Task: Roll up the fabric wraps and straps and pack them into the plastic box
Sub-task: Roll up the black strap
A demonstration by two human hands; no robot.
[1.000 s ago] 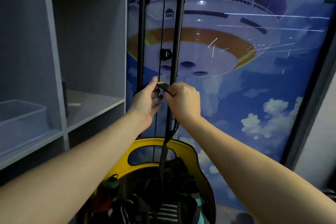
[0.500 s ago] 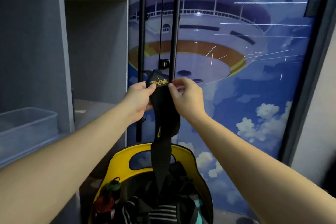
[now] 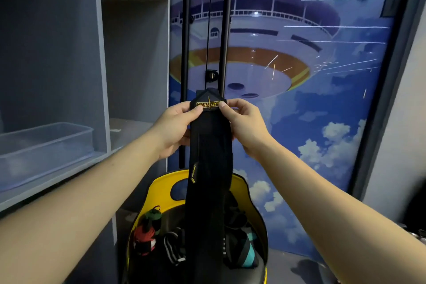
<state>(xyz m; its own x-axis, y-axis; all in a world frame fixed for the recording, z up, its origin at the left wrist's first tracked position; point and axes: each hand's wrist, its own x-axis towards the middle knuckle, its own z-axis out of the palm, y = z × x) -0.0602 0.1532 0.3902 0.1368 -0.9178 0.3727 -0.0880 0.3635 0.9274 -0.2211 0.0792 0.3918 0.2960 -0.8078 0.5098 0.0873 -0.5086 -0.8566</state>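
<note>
Plastic box (image 3: 46, 145): clear, far left, on a grey shelf (image 3: 55, 175) of the open shelving unit.
Left hand (image 3: 175, 129): raised at centre, thumb and fingers pinching the left top corner of the black wrap.
Black wrap (image 3: 208, 168): held upright between both hands, unrolled, hanging straight down into the yellow basket; a yellow-lettered label sits at its top edge.
Right hand (image 3: 244, 127): just right of the wrap, thumb and fingers pinching the right top corner.
Yellow basket (image 3: 161, 189): near, low centre, holding more straps, among them a red and green roll (image 3: 147, 228) on its left side.
Black poles (image 3: 224, 37): two, upright behind the wrap.
Mural (image 3: 299, 76): far right, blue sky with clouds.
</note>
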